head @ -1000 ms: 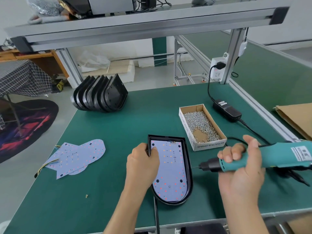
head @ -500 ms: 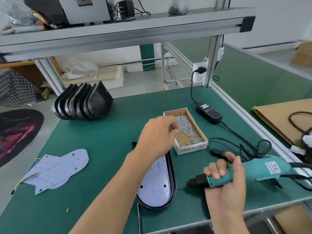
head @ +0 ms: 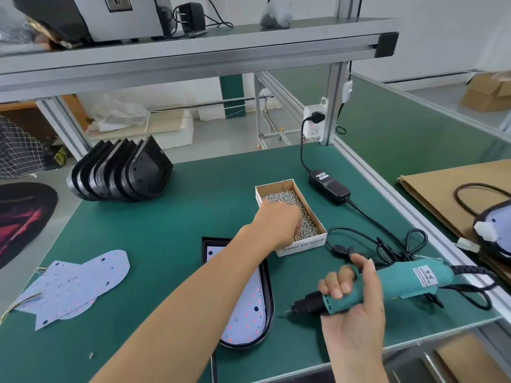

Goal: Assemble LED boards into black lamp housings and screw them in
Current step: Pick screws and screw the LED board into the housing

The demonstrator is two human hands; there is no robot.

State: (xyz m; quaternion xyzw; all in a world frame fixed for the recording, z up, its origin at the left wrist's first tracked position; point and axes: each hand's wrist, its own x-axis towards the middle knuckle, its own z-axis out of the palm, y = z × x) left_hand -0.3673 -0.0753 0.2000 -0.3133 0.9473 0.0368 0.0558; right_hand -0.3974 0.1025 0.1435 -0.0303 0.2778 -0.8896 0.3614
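Fingers [head: 300, 230] of left hand [head: 276, 219]: dipped among screws [head: 307, 217] in cardboard box [head: 301, 246]; whether they pinch one cannot be told. Right hand [head: 351, 297]: curled round teal electric screwdriver [head: 387, 283], bit pointing left. Black lamp housing [head: 266, 288] with LED board [head: 246, 308] seated: on green tabletop [head: 166, 217], under left forearm. Spare boards [head: 77, 283], stacked housings [head: 119, 172]: far left.

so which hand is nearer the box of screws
Left. The left hand reaches into the box of screws; the right hand is apart, nearer the person, gripping the electric screwdriver.
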